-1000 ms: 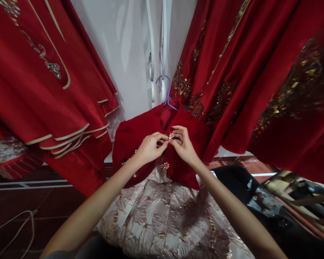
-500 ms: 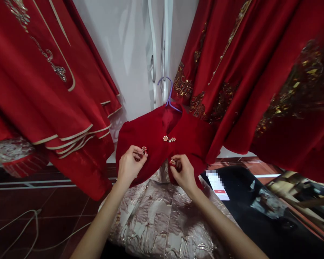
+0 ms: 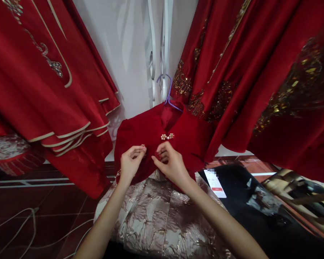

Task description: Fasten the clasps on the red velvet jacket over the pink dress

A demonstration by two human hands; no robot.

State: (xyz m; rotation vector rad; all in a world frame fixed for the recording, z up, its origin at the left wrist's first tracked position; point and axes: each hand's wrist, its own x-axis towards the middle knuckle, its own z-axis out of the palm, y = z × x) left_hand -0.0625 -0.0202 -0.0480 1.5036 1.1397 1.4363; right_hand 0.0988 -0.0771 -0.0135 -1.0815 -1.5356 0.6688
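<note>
A short red velvet jacket (image 3: 140, 129) hangs on a purple hanger (image 3: 169, 91), its neck closed by a gold, pearl-like flower clasp (image 3: 167, 136). My left hand (image 3: 131, 162) is closed in a pinch on a second flower clasp (image 3: 143, 145) at the left front panel; its fingers partly cover the clasp. To the right of it, my right hand (image 3: 171, 163) hovers over the jacket front, fingers curled and thumb held apart, with nothing visible between them. The hand hides the right panel's lower edge. Below the jacket spreads shiny pale brocade fabric (image 3: 148, 212).
Red embroidered garments (image 3: 70, 108) hang on the left, and sequined red ones (image 3: 248, 90) on the right. A lit phone (image 3: 215, 184) lies on a black surface (image 3: 240, 208) beside a clear plastic bag (image 3: 264, 201). White cable (image 3: 34, 223) trails across the tiled floor.
My right hand has left the right panel's flower clasp and moved left and slightly up, towards my left hand. My left hand keeps its pinch in nearly the same place.
</note>
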